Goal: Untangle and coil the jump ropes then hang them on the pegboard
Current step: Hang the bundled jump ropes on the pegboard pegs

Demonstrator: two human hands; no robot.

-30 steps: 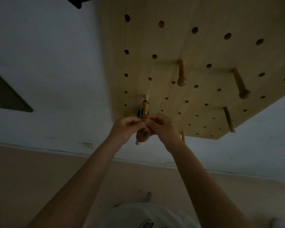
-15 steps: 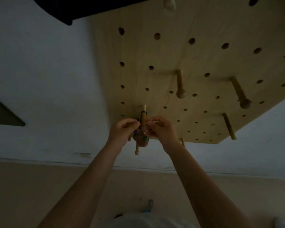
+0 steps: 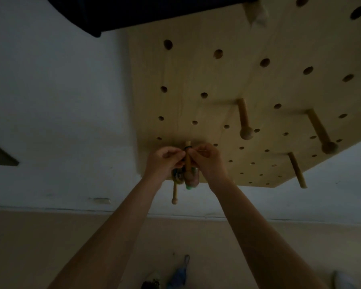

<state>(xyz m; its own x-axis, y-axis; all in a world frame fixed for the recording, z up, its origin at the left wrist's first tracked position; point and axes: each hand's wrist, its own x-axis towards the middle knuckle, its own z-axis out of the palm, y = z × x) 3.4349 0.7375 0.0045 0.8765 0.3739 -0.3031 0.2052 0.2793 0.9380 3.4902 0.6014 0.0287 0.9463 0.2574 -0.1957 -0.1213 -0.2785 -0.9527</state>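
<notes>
No legible writing is showing. Both hands are working at 1 wooden peg (image 3: 187, 158) near the lower left of the pegboard (image 3: 196, 76). The left hand (image 3: 165, 158) and right hand (image 3: 207, 158) are each pinching, with curled fingers, a thin dark cord of the jump rope (image 3: 182, 176) looped over that peg. The coiled bundle, dark with green and yellowish parts, is hanging just below the hands; a wooden handle (image 3: 174, 193) is dangling beneath it. Details are dim.
</notes>
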